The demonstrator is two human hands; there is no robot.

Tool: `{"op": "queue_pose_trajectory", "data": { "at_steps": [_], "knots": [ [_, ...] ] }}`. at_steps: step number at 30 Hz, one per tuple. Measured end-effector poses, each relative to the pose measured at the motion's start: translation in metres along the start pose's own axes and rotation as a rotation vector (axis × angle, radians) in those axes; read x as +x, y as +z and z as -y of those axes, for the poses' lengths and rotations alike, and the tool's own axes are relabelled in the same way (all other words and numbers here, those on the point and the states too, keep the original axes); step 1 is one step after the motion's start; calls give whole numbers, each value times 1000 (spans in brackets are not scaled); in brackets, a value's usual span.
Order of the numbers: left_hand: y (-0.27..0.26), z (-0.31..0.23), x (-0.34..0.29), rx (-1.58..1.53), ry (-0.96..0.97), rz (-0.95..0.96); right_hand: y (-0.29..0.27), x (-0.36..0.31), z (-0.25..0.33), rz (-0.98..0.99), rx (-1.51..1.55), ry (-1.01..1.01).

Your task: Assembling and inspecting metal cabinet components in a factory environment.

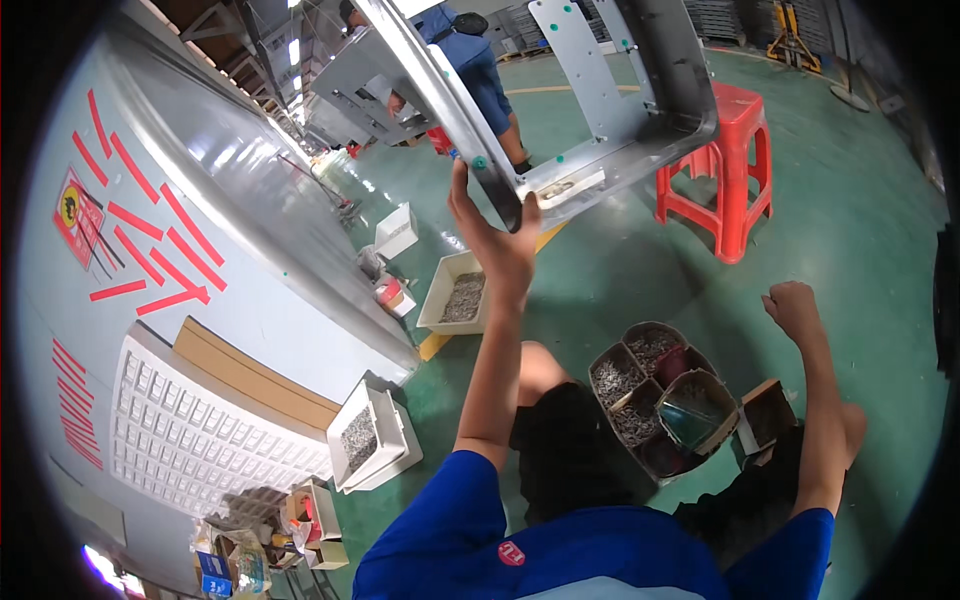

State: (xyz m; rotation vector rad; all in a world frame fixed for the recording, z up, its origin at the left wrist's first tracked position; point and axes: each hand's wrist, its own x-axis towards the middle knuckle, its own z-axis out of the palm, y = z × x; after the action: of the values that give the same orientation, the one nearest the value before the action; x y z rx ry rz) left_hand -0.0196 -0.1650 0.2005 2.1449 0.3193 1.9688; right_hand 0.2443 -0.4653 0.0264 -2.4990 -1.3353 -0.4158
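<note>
A large sheet-metal housing (577,182) with a rounded black edge and several green dots stands tilted in front of me. My left hand (498,250) grips its lower near corner, with the thumb on one side and the fingers on the other. Off to the right, my right hand (795,308) is closed in a fist, apart from the housing. Whatever it may hold is hidden. Below and between my arms sits a divided bin (652,372) whose compartments hold many small metal parts. A small open cardboard box (768,412) adjoins it, below my right hand.
A red plastic stool (735,170) stands behind the housing. Left of my arm are white bins of small metal parts (462,298) (358,440). A big pale panel (250,250) with red strips fills the left side. Beyond, another person (480,80) stands near a metal panel (365,85).
</note>
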Motion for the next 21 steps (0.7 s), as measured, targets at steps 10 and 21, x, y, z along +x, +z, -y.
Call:
{"op": "queue_pose_trajectory", "data": {
  "at_steps": [10, 21],
  "knots": [
    [13, -63, -10, 44, 284, -36, -5, -2, 3, 10, 16, 2],
    [32, -89, -59, -75, 541, 175, 1, -4, -3, 17, -46, -47]
  ]
}}
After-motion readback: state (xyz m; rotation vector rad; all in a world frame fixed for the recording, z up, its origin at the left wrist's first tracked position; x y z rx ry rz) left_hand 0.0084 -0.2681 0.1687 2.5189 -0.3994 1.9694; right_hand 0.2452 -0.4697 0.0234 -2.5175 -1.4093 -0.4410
